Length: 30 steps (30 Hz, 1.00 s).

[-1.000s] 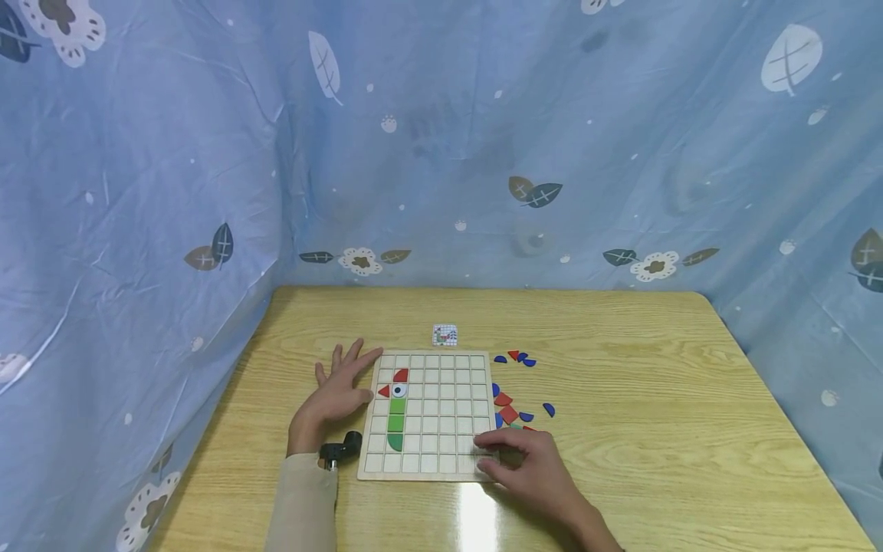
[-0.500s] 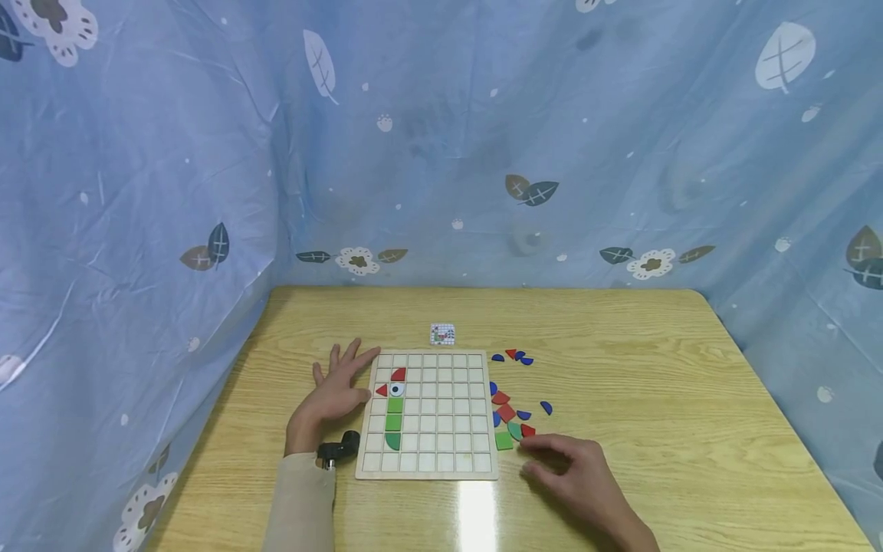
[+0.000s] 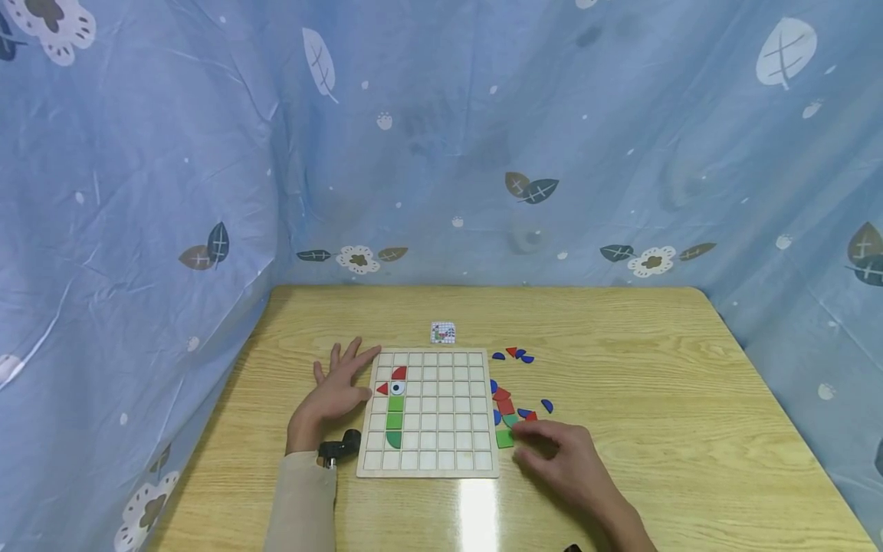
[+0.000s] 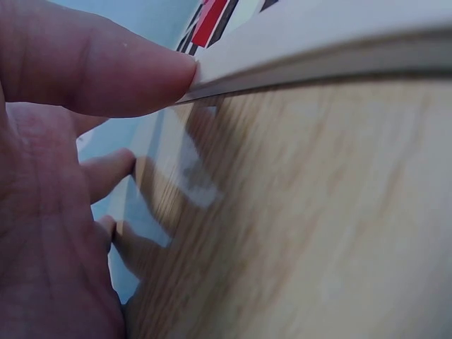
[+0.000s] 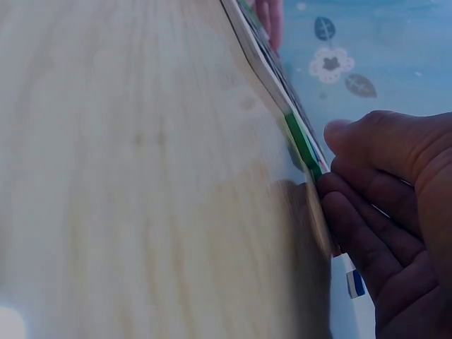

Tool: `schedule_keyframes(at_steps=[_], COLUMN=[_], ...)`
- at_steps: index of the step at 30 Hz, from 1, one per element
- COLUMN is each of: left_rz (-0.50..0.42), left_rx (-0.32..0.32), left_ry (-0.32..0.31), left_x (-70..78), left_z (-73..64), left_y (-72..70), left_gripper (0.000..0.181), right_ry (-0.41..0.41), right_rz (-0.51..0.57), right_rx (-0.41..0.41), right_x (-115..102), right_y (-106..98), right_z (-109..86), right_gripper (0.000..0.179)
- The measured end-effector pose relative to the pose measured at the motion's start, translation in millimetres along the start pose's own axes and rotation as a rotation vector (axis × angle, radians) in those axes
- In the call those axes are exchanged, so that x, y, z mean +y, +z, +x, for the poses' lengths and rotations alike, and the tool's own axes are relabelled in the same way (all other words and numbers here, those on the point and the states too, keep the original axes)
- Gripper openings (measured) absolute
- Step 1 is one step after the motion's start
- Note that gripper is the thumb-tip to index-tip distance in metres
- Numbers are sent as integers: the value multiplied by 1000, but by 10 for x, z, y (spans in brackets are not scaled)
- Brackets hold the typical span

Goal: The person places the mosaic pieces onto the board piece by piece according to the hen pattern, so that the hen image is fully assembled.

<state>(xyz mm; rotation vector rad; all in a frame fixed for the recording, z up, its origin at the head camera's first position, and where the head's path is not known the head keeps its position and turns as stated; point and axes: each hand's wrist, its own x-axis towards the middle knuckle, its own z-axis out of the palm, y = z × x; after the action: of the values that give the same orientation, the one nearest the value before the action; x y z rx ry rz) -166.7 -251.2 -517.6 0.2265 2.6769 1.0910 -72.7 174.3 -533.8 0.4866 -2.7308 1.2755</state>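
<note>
A pale wooden grid board (image 3: pixel 448 460) lies on the table. In its left part a column holds a red quarter-circle (image 3: pixel 399 373), an eye tile (image 3: pixel 396 388), two light green squares (image 3: pixel 395 420) and a dark green quarter-circle (image 3: pixel 394 439). A red triangle (image 3: pixel 382 389) sits beside the eye. My left hand (image 3: pixel 336 395) lies spread at the board's left edge, thumb and index finger touching it. My right hand (image 3: pixel 566 456) is right of the board with thumb and fingers apart. Its fingertips are at a loose green square (image 3: pixel 505 438) and dark green piece (image 3: pixel 510 421).
Loose red pieces (image 3: pixel 506 406) and blue half-circles (image 3: pixel 547 405) are scattered along the board's right side. More small pieces (image 3: pixel 527 359) lie farther back. A small pattern card (image 3: pixel 443 333) lies behind the board. A patterned blue curtain (image 3: pixel 428 153) hangs around the table.
My right hand has moved right, off the board's lower right corner, to the loose pieces. The dark green piece and some red ones have shifted slightly. The left hand stays put.
</note>
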Motion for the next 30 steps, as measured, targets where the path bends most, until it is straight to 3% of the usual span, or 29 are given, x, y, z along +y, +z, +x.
schedule_keyframes(at_steps=[8,20,30], left_rz=[12,21,15], left_rx=[-3,-3,-8], left_ry=[-12,-10,-14], left_x=[4,25,47], left_z=[3,-8,-22], left_y=[-21,-24,-21], left_gripper=[87,87,87], right_ry=[-64,-123,-192], right_rz=[2,-16,-57], right_rx=[17,-45,20], right_x=[3,-23,-41], right_y=[20,67,55], right_z=[96,137,101], right_gripper=[35,39,38])
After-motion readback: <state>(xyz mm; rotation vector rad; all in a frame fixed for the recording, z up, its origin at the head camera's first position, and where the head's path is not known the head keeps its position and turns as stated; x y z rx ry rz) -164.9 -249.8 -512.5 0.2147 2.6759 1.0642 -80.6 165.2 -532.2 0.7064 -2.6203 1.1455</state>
